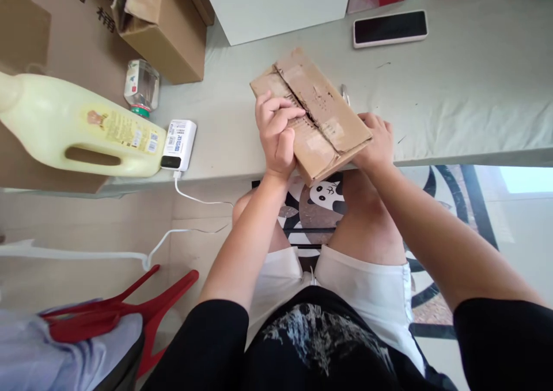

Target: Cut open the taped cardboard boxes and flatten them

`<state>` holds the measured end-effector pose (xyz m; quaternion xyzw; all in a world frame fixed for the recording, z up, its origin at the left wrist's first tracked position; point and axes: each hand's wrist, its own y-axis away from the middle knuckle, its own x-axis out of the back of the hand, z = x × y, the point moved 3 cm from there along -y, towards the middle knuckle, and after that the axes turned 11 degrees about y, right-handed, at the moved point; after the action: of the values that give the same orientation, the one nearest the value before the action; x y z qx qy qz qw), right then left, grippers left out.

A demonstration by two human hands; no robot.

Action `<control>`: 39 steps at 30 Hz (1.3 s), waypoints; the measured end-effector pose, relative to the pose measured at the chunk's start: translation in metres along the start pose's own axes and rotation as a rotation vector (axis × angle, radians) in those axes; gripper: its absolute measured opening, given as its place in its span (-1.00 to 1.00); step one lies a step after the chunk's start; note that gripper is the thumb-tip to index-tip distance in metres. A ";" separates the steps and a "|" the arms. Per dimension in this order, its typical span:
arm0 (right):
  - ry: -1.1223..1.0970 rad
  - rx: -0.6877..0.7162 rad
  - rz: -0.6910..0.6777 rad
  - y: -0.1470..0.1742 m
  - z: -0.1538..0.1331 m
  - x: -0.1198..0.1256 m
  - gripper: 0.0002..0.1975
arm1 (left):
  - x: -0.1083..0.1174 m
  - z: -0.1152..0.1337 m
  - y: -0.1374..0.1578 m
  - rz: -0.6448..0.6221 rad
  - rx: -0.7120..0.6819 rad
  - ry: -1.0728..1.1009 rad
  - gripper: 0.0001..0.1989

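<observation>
A small brown cardboard box (pixel 328 100) is held tilted at the table's front edge, its torn top seam running lengthwise and bits of clear tape on its flaps. My left hand (pixel 276 129) grips its left side, with curled fingers lying over the top by the seam. At the right end, my right hand (pixel 378 140) holds the lower corner; part of its fingers is hidden behind the box. Just beyond the box, a small shiny metal object (pixel 344 94) partly shows on the cloth; I cannot make out its kind.
On the left lie a large pale-yellow jug (pixel 47 120), a clear bottle (pixel 144 86) with a green cap, and a white power bank (pixel 179 143) with a cable. An open carton (pixel 173 40) stands behind them. A phone (pixel 390 28) lies at the back right. A red chair (pixel 151 316) is lower left.
</observation>
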<state>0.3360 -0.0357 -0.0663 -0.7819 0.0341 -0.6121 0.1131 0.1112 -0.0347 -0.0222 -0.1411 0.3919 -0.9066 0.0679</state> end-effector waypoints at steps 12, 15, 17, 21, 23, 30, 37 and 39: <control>0.082 -0.068 -0.009 0.000 0.000 0.000 -0.79 | -0.003 0.000 -0.001 0.021 0.059 -0.045 -0.33; 0.087 -0.071 -0.002 0.000 0.000 0.001 -0.79 | -0.002 0.000 -0.001 0.015 0.068 -0.074 -0.29; 0.088 -0.074 0.002 0.001 0.000 0.001 -0.79 | -0.002 0.002 -0.002 0.004 0.071 -0.088 -0.30; 0.090 -0.080 0.016 0.002 -0.002 0.003 -0.80 | 0.000 0.008 -0.003 0.025 0.013 -0.053 -0.40; 0.084 -0.105 0.023 0.002 -0.003 0.002 -0.80 | 0.000 0.010 -0.004 0.052 -0.038 -0.016 -0.47; 0.009 -0.163 0.044 -0.004 0.000 -0.005 -0.61 | 0.001 0.013 -0.004 0.070 -0.100 -0.022 -0.53; -0.284 -0.391 0.167 0.020 0.015 0.023 -0.78 | 0.003 0.012 -0.003 0.031 -0.062 -0.075 -0.48; -0.393 -0.387 0.223 0.042 0.012 0.042 -0.72 | 0.003 0.013 -0.003 0.029 -0.071 -0.059 -0.49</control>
<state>0.3620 -0.0832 -0.0387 -0.8838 0.2134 -0.4150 0.0330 0.1122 -0.0421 -0.0114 -0.1644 0.4238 -0.8864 0.0873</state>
